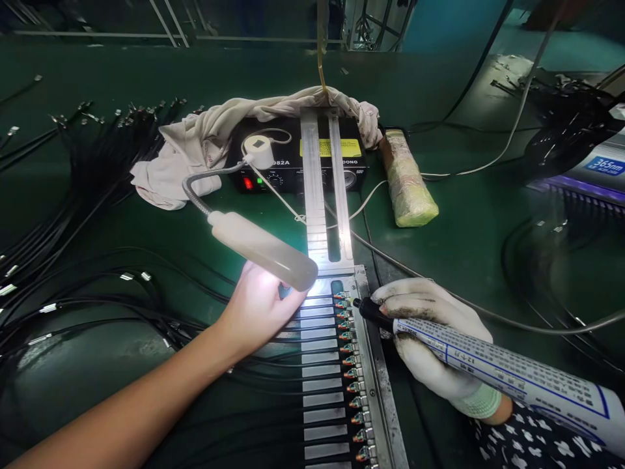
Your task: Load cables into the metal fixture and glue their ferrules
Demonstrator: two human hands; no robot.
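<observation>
My left hand (266,303), bare, is closed with thumb and fingers together at the left side of the metal fixture (378,384), partly covered by the lamp head (266,251). A thin black cable (322,297) runs from its fingertips into the topmost slot. My right hand (434,332), in a soiled white glove, grips a white glue tube (508,365) with blue print. The tube's black tip points left, close beside the upper small connectors (344,305). Below, several black cables lie side by side in the fixture, their connector ends with coloured wires on the right.
Behind the fixture sits a black control box (293,166) with a white cloth (195,156) draped over it. A wrapped block (410,185) stands to its right. Bundled black cables (83,163) spread at left; a 365nm lamp unit (593,172) is far right.
</observation>
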